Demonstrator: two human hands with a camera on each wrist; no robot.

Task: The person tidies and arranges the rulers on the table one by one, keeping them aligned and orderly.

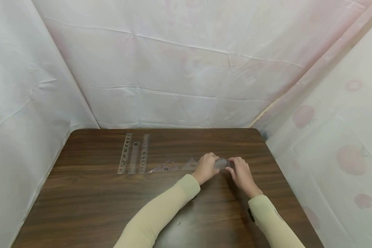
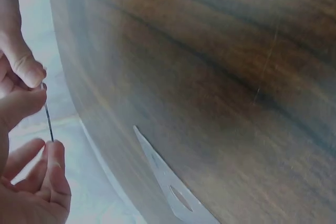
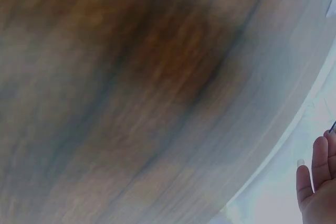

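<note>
Over the right half of the brown table [image 1: 111,206], both hands meet around a small clear plastic piece [image 1: 222,163]. My left hand [image 1: 216,162] pinches its left edge and my right hand [image 1: 230,164] pinches its right edge. In the left wrist view the clear plastic piece [image 2: 48,114] shows edge-on as a thin line, held just off the table by fingertips [image 2: 23,69] above it and below it. The right wrist view is blurred, with only the fingers [image 3: 317,182] of the right hand showing at its lower right corner.
Left of the hands, two clear triangular set squares [image 1: 164,167] [image 1: 190,164] lie flat, one also seen as a clear triangle [image 2: 173,195]. Three long clear stencil rulers [image 1: 133,153] lie side by side at the back left. White sheeting [image 1: 186,69] walls the table on three sides.
</note>
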